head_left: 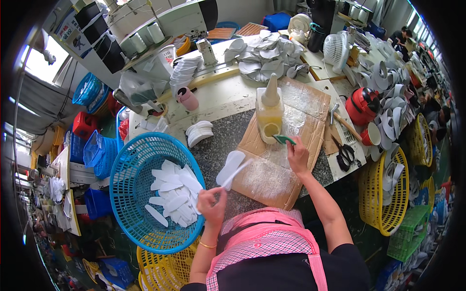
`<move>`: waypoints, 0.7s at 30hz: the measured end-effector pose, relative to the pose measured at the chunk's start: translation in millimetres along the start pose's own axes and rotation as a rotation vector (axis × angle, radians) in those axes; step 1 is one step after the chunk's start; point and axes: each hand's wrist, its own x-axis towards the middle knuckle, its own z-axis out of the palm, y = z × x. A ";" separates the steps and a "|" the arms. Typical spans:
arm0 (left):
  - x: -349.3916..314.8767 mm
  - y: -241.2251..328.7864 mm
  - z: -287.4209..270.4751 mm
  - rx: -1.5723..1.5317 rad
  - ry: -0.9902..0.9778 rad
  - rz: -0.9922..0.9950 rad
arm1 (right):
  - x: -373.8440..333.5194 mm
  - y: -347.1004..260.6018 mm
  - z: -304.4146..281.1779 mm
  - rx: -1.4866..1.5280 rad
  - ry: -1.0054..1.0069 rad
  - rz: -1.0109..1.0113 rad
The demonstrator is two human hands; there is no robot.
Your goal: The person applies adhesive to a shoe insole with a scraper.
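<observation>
My left hand (pixel 212 204) is closed, pinching the near end of a thin white insole-shaped piece (pixel 238 174) that stands nearly edge-on. Just beside it, another white insole-shaped piece (pixel 230 165) lies at the left edge of the cardboard. In my right hand (pixel 297 156) is a small flat green scraper (pixel 282 139), gripped between the fingers in front of a clear bottle of yellowish liquid (pixel 270 115). That bottle stands upright on the cardboard sheet (pixel 266 183), which is smeared with whitish residue. White pieces (pixel 174 191) fill part of the blue basket (pixel 118 194) at my left.
Small stacked white pieces (pixel 199 132) and a pink bottle (pixel 187 99) stand at the left of the table. On the right lie a hammer (pixel 347 123) and black scissors (pixel 345 154), near a red-and-white cup (pixel 371 134). A large grey-white pile (pixel 269 56) is at the back. Yellow basket (pixel 383 194) stands right.
</observation>
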 end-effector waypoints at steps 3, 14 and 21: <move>19.9 -18.1 -48.9 0.203 0.182 -0.047 | 34.6 -5.4 13.4 -0.053 0.073 -0.056; -45.0 -16.1 10.1 0.123 -0.139 -0.191 | -21.6 47.9 -3.5 0.112 -0.021 0.462; -63.2 5.7 55.3 -0.183 -0.732 -0.192 | -196.0 27.0 -22.3 0.271 -0.181 0.587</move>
